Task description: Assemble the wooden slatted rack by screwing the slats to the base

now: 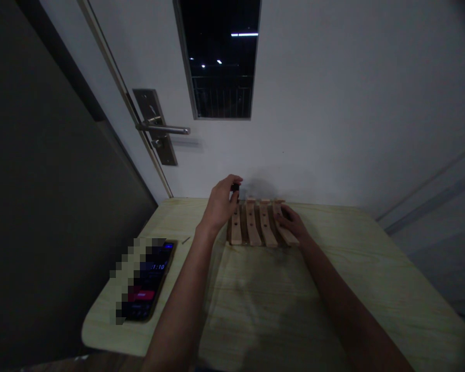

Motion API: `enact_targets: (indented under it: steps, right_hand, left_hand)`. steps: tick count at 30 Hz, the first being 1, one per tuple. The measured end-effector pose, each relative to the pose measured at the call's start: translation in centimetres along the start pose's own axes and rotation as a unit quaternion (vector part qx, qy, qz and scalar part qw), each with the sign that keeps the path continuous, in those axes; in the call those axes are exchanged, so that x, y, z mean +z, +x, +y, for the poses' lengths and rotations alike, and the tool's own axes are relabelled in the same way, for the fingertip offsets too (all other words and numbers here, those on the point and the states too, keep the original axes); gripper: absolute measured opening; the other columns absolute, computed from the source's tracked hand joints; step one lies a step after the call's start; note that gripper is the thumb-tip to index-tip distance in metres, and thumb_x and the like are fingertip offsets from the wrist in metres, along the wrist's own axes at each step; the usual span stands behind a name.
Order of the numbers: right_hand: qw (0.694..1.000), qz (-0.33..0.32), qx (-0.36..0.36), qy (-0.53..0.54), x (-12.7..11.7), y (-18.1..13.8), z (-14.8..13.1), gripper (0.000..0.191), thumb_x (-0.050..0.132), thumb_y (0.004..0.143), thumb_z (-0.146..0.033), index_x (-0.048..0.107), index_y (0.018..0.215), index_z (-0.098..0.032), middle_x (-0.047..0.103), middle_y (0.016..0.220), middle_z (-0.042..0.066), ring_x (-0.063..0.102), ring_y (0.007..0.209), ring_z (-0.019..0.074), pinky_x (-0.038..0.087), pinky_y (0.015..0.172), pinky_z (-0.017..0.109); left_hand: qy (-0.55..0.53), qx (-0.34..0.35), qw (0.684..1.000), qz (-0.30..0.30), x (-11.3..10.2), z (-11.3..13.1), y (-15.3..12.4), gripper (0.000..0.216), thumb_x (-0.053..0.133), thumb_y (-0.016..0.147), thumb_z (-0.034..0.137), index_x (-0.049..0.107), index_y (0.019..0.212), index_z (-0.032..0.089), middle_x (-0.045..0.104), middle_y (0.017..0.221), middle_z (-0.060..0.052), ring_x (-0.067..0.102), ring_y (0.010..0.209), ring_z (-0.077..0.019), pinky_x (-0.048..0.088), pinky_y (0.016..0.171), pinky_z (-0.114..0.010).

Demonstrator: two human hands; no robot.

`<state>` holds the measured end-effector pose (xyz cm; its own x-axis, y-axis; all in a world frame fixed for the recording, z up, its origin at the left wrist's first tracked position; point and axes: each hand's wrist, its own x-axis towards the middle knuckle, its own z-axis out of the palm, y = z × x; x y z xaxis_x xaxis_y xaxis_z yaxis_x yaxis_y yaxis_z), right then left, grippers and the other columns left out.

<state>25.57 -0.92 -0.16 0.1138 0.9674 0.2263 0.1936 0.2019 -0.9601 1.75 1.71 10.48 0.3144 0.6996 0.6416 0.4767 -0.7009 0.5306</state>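
A small wooden piece with several curved slats (251, 225) stands near the far edge of the table. Its slats have dark round holes, and gaps run between them. My left hand (220, 201) is above its far left corner, thumb and fingers closed around a small black object (235, 187) whose kind I cannot make out. At the right side, my right hand (292, 222) is curled around the outermost slat, fingertips on the wood. Part of that slat is hidden behind the fingers.
On the pale wood-grain table (263, 294), a phone (155, 284) with a lit screen lies at the left. A small thin stick-like piece (186, 240) is near it. Behind the table rises a white door with a metal handle (166, 129) and a dark window (220, 62).
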Motion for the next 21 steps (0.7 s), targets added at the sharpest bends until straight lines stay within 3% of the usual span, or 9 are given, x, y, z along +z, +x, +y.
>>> enact_targets:
  steps: [3, 7, 12, 16, 21]
  right_hand:
    - [1.0, -0.002, 0.001, -0.009, -0.01, -0.04, -0.1, 0.048, 0.066, 0.064, -0.054, 0.06, 0.097, -0.021, 0.065, 0.098, 0.008, 0.058, 0.091, 0.0255, 0.047, 0.079, 0.039]
    - [1.0, 0.013, -0.001, -0.005, 0.07, -0.08, 0.11, 0.047, 0.066, 0.063, -0.055, 0.059, 0.094, -0.021, 0.064, 0.096, 0.008, 0.058, 0.09, 0.0247, 0.047, 0.078, 0.038]
    - [1.0, 0.012, 0.008, 0.001, 0.12, -0.08, -0.06, 0.046, 0.067, 0.062, -0.052, 0.059, 0.093, -0.02, 0.063, 0.097, 0.007, 0.057, 0.09, 0.0242, 0.046, 0.079, 0.038]
    - [1.0, 0.012, 0.01, -0.005, 0.1, -0.18, -0.24, 0.045, 0.066, 0.063, -0.053, 0.059, 0.092, -0.02, 0.063, 0.095, 0.007, 0.057, 0.087, 0.0234, 0.047, 0.076, 0.037]
    - [1.0, 0.003, 0.001, 0.002, 0.11, -0.25, -0.27, 0.047, 0.066, 0.063, -0.054, 0.059, 0.095, -0.021, 0.064, 0.095, 0.007, 0.058, 0.089, 0.024, 0.048, 0.075, 0.036]
  left_hand:
    - [-0.007, 0.014, 1.0, -0.007, 0.16, -0.15, -0.05, 0.038, 0.044, 0.075, -0.003, 0.057, 0.105, 0.018, 0.063, 0.103, -0.007, 0.06, 0.096, -0.0159, 0.051, 0.088, -0.035]
    - [-0.002, 0.037, 0.999, 0.0, 0.25, -0.05, -0.02, 0.033, 0.043, 0.079, 0.001, 0.061, 0.102, 0.017, 0.057, 0.107, -0.008, 0.057, 0.102, -0.0163, 0.05, 0.09, -0.035]
    - [0.012, 0.007, 1.0, 0.008, 0.22, 0.01, -0.06, 0.018, 0.058, 0.079, 0.015, 0.062, 0.097, 0.018, 0.052, 0.098, -0.005, 0.056, 0.087, -0.013, 0.052, 0.081, -0.031]
    - [0.009, -0.015, 1.0, -0.002, 0.12, -0.09, -0.07, 0.012, 0.06, 0.078, 0.015, 0.061, 0.089, 0.018, 0.052, 0.091, -0.003, 0.055, 0.074, -0.01, 0.052, 0.073, -0.028]
    - [0.015, -0.001, 1.0, -0.003, 0.03, -0.04, -0.04, 0.029, 0.051, 0.077, 0.003, 0.058, 0.101, 0.018, 0.059, 0.098, -0.006, 0.059, 0.087, -0.0149, 0.052, 0.08, -0.032]
